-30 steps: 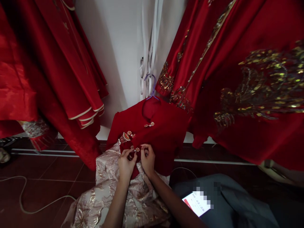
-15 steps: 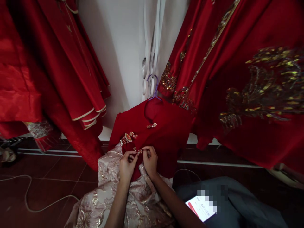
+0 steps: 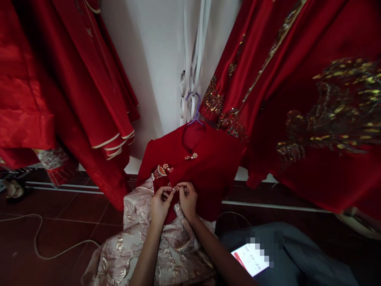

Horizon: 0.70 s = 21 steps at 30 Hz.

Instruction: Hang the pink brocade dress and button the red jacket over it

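Note:
A red velvety top [image 3: 212,174] hangs upright in front of me on a purple hanger [image 3: 197,113]. My left hand [image 3: 159,204] is closed in a pinch on a small beaded clasp [image 3: 176,188] low on its front opening. At the same clasp, my right hand [image 3: 188,200] also pinches, thumb and forefinger nearly meeting the left fingertips. Fingers partly cover the clasp, so whether it is fastened is hidden. Higher up sits another beaded clasp [image 3: 191,156]. A fan-shaped brooch with bead tassels [image 3: 160,171] is on the left of the chest.
Pink-gold brocade fabric [image 3: 116,256] spreads beneath my forearms. Red garments [image 3: 89,87] hang at left, and a sequinned red garment [image 3: 276,99] hangs at right. A lit phone [image 3: 250,259] rests on grey cloth [image 3: 309,246]. White straps [image 3: 195,51] dangle behind; a cable [image 3: 37,242] crosses the floor.
The camera view has shifted slightly. Both hands stay at the beaded clasp, with the fingertips only slightly adjusted around it.

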Tool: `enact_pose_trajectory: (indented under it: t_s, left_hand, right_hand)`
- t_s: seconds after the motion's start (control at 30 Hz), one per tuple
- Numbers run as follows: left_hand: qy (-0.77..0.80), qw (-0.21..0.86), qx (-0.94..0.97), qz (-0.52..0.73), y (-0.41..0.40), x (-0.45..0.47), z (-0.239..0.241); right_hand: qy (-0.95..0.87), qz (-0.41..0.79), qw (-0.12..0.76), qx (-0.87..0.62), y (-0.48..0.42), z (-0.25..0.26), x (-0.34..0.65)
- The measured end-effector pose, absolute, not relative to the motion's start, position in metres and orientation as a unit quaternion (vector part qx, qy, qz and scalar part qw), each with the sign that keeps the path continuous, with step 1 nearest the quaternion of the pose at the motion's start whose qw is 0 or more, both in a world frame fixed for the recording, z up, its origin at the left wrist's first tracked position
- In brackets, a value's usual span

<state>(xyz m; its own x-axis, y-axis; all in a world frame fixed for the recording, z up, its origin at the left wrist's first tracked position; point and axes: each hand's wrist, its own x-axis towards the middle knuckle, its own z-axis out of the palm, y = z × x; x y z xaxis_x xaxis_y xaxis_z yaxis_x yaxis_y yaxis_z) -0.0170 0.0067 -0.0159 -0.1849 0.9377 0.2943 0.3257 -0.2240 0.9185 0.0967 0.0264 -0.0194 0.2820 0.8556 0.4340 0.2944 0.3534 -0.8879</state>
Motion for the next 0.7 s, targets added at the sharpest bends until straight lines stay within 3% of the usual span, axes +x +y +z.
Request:
enact_pose_trajectory:
  t_s: [0.43, 0.7]
  left_hand:
    - [0.552, 0.228, 0.607, 0.524, 0.0019, -0.0159, -0.0111]
    - [0.557, 0.251, 0.595, 0.522, 0.0011, -0.0158, -0.0121]
  right_hand:
    - [-0.562, 0.218, 0.612, -0.512, 0.0267, -0.0218, 0.0984]
    - [-0.561, 0.209, 0.615, -0.513, 0.0225, -0.0193, 0.0979]
